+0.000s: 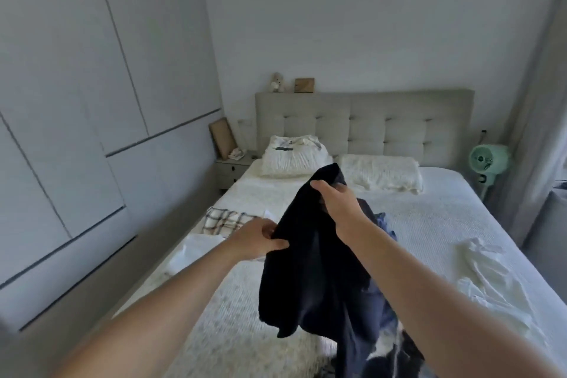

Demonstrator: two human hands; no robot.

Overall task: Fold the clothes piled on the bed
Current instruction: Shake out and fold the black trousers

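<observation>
Head | left hand [259, 239], right hand [336, 199] grip dark garment [313, 270] | no legible writing

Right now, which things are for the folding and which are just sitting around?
For the folding: dark garment held up by the left hand and right hand; checked cloth; white cloth; pile of clothes.

Just sitting around: pillows; green fan; picture frame; nightstand.

Garment [310, 270]: dark matt cloth, hanging soft. Bedspread [445, 218]: white textured weave, lying rough-looking. Headboard [399, 123]: tufted grey fabric; wardrobe [76, 101] showing smooth matt panels.
</observation>
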